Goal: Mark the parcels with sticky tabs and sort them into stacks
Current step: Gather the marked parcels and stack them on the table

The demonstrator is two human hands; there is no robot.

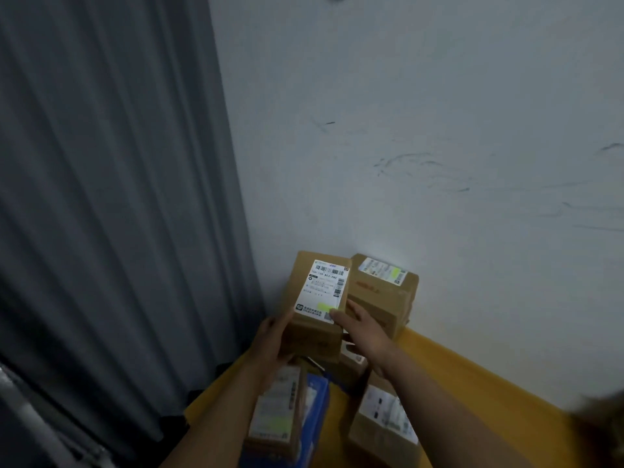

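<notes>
A brown cardboard parcel [312, 336] with a white shipping label is held up over the yellow table [472, 376]. A yellow-green sticky tab [325, 307] sits on the label's lower part. My left hand [273, 336] grips the parcel's left side from below. My right hand [363, 327] holds its right edge, thumb on the label beside the tab. Behind it, against the wall, stands a second labelled parcel [383, 292] on top of another box. Two more labelled parcels lie nearer me: one at the lower left [277, 417] with a green tab, one at the lower right [385, 423].
A grey curtain [118, 197] hangs on the left and a pale scuffed wall [422, 130] rises behind the table. A blue package [319, 407] lies under the lower left parcel. The table's bare yellow surface runs to the right along the wall.
</notes>
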